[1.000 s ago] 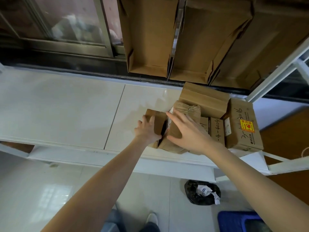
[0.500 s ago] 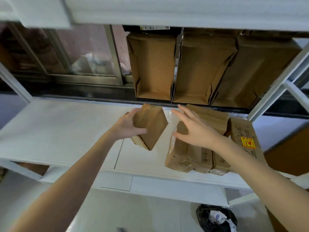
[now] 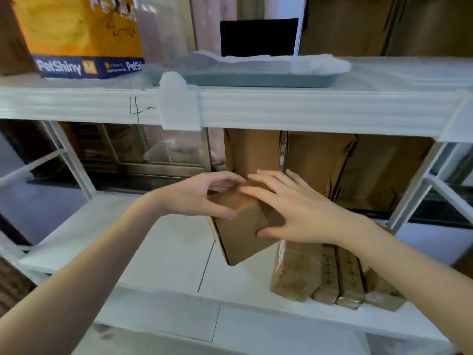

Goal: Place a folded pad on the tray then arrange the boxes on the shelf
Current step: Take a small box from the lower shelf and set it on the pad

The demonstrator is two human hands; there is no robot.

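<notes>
Upper shelf, left to right: a yellow bag (image 3: 82, 34), then a grey tray (image 3: 256, 79) holding a white pad (image 3: 268, 63). Below, the left hand (image 3: 194, 196) and right hand (image 3: 294, 213) each close their grip on a small box (image 3: 245, 234), held tilted above the lower shelf (image 3: 163, 252). Half a second ago the left hand alone held it. Packed boxes (image 3: 330, 275) lie at right, partly hidden by the right forearm.

Plain brown cardboard is noted on the held box (image 3: 245, 226). White is recorded for the shelf (image 3: 307, 108), grey-blue for the tray (image 3: 256, 79), yellow and navy for the bag (image 3: 84, 37).
</notes>
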